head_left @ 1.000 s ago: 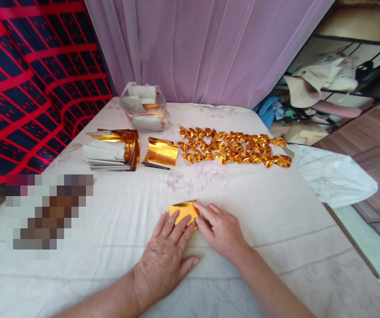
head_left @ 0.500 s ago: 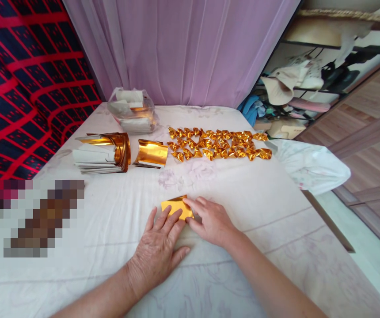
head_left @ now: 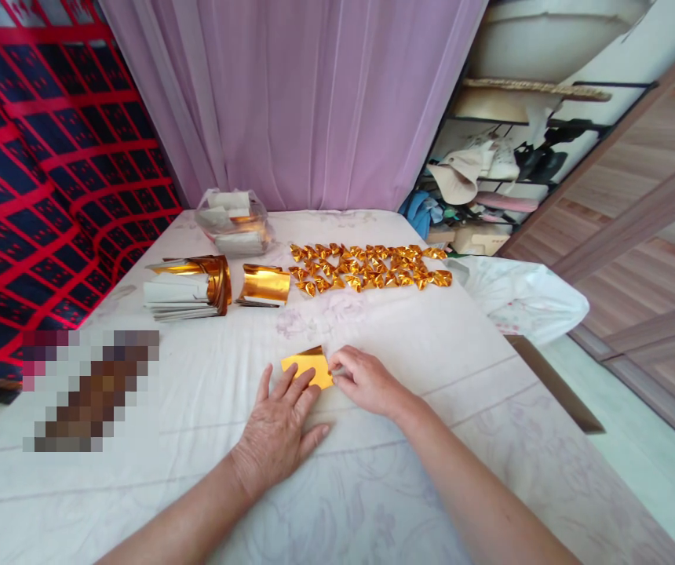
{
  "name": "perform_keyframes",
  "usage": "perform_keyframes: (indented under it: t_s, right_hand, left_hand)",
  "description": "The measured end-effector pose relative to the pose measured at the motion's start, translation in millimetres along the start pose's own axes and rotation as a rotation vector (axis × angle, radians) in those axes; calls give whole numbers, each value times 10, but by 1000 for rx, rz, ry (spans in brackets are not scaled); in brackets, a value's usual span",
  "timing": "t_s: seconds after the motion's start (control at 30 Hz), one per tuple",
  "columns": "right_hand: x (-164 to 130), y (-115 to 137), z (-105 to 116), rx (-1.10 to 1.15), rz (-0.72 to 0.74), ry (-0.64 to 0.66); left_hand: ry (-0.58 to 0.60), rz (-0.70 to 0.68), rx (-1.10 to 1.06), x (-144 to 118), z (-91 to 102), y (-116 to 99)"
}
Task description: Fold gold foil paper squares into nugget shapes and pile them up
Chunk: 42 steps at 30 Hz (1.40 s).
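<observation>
Purple curtain hangs at the top, behind a white table. Many folded gold pieces sit in three rows, right of the upper middle. One gold paper lies mid-frame and looks only partly folded. The left hand presses flat on it, hiding some; the right hand seems to pinch its right edge. Unfolded sheets wait in a big stack and a small stack, upper left, before a clear bag.

Text — none legible | labels, brands, numbers, signs — none readable
</observation>
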State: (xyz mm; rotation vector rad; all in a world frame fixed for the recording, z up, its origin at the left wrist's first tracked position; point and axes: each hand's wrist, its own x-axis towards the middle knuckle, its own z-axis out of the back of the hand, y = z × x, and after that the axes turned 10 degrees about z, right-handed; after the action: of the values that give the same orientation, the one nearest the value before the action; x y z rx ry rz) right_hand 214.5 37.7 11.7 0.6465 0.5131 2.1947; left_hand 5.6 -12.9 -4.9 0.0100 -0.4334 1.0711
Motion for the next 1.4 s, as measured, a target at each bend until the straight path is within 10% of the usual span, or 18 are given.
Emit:
perform_keyframes:
  t_s: [0.17,1.4]
  right_hand:
    - [-27,103,-135,63,4,-262]
    - [19,228,-255,-40,-68,-137]
  left_hand:
    - [22,-17,33,9,-7,9]
    - [162,-174,22,-7,108,283]
